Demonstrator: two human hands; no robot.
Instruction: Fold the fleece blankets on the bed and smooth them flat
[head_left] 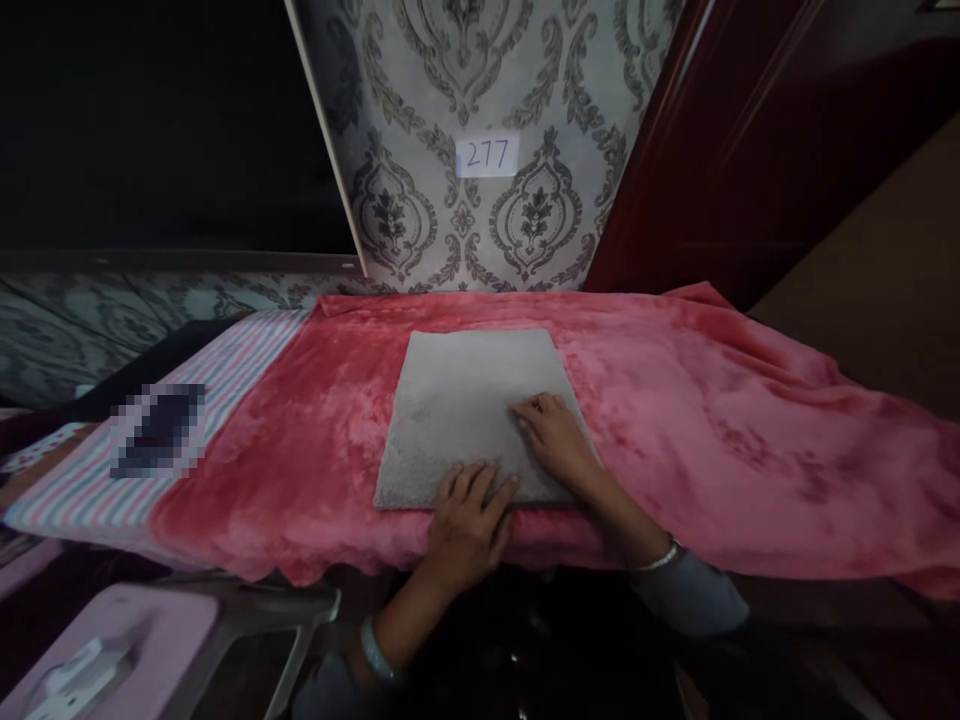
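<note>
A grey, four-sided, short-piled mat [465, 400] lies flat on a red and pink plush blanket [300, 440]. At the mat's near edge, my left hand [469, 520] rests with fingers spread over its surface, gripping nothing that I can see. Over the right half of the mat, my right hand [556, 440] has its fingers drawn together in a pinch pointing left, close to the surface. Whatever may be between those fingertips is too small or hidden to make out. Both wrists carry a bracelet.
A striped cloth [255, 340] lies on the left, with a pixelated dark object [159, 430] on it. Lower left stands a pink stool [176, 625] bearing a white power strip [82, 680]. Behind are a dark screen [165, 130], patterned wall and a paper marked 277 [487, 155].
</note>
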